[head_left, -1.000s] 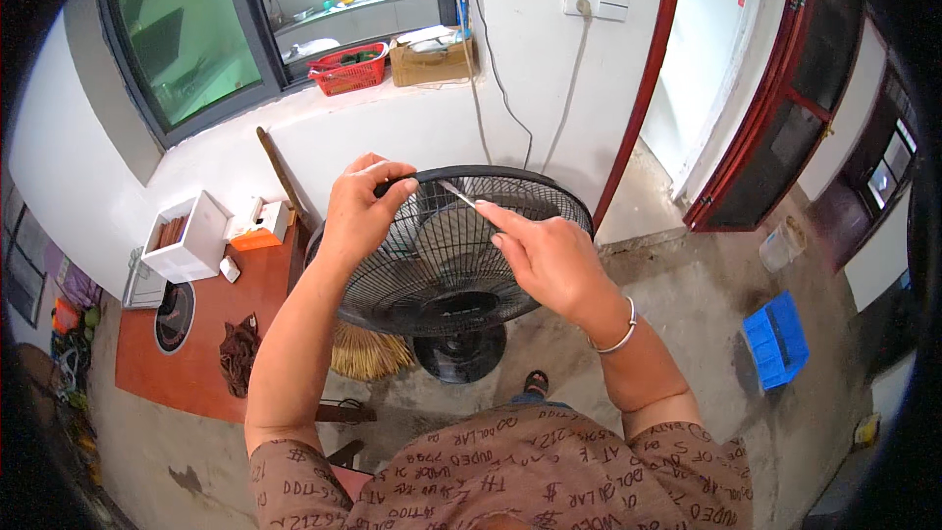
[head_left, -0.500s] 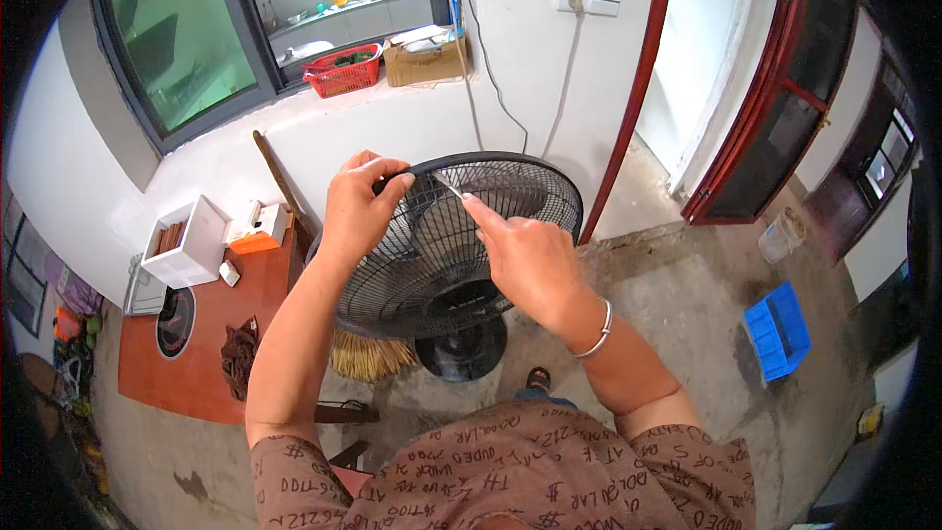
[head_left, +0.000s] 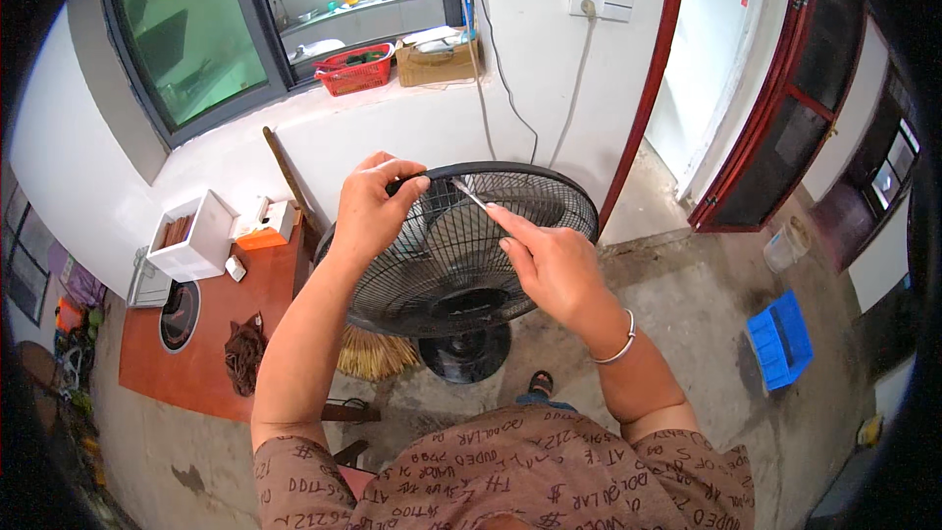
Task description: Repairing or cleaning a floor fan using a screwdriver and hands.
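Little shifts: left fingers (head_left: 409, 190) pinch fan (head_left: 456, 260) at rim, right fingers (head_left: 514, 225) clamp slim tool (head_left: 470, 193); same spot worked.

Into the right hand (head_left: 561, 273) vanished the handle of the slim tool (head_left: 472, 194), and its tip, up by the rim of the black fan (head_left: 481, 260), was too small to read! Over on the left hand (head_left: 373, 211), some fingers tucked out of sight, while the left forearm (head_left: 306, 344) blotted out part of the fan's side. Behind the grille the stem disappeared, the straw broom (head_left: 378, 354) was half covered, the brown shirt (head_left: 510, 476) ran off the bottom edge, and far-left clutter (head_left: 74, 363) dissolved into murk.
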`<state>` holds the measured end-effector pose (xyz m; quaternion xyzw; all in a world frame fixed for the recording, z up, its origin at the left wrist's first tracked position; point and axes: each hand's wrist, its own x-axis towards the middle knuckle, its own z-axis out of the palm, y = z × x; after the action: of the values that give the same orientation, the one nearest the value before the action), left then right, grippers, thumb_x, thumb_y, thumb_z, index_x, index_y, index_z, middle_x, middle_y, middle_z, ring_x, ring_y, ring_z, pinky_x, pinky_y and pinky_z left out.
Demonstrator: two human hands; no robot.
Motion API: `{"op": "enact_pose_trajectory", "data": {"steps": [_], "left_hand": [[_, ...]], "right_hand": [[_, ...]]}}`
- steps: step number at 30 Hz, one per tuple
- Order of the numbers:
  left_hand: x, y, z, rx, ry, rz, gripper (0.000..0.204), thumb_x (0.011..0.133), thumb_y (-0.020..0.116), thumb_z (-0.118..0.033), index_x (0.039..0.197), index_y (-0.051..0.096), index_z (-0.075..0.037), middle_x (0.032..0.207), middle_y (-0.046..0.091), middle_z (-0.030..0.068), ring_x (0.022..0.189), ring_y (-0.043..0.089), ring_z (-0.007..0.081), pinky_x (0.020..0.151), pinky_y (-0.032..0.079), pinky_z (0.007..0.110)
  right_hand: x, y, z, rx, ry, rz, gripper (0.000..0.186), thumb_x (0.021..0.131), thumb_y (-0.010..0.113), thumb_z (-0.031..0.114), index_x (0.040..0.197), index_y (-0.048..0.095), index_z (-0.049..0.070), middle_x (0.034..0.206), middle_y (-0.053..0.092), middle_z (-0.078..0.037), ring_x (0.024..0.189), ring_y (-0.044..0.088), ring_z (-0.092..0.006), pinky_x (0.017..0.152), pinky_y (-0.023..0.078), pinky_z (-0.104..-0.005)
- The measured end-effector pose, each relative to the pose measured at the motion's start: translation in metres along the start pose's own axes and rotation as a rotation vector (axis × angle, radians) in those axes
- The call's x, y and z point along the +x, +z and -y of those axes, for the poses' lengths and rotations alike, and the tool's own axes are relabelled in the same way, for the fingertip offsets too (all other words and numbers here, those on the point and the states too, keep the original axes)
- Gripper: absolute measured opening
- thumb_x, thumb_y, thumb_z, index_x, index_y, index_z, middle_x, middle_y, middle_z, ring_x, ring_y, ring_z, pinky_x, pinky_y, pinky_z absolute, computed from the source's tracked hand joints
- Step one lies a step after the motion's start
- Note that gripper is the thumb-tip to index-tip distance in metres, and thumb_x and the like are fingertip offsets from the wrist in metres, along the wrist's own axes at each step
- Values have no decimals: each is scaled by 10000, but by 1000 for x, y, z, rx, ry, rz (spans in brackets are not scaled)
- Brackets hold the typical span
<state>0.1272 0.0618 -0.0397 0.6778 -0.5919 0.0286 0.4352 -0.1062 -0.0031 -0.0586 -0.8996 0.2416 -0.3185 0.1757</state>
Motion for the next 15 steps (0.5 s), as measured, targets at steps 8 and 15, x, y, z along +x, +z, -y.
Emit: {"op": "enact_pose_trajectory", "data": {"steps": [8, 15], "left_hand": [[0, 0, 3, 2, 0, -9, 192, 811, 713, -141, 966, 726, -28, 868, 642, 107, 817, 607, 234, 736, 483, 336], [-1, 2, 3, -8, 5, 12, 200, 841, 689, -134, 996, 716, -11, 889, 621, 97, 827, 597, 198, 761, 475, 312]], "right_hand": [[6, -11, 11, -102, 65, 69, 367, 908, 573, 194, 1274, 579, 160, 755, 663, -200, 705, 660, -386, 652, 529, -496], [6, -17, 13, -188, 37, 45, 365, 908, 571, 198, 1271, 588, 169, 731, 663, -197, 682, 667, -375, 643, 533, -493]]}}
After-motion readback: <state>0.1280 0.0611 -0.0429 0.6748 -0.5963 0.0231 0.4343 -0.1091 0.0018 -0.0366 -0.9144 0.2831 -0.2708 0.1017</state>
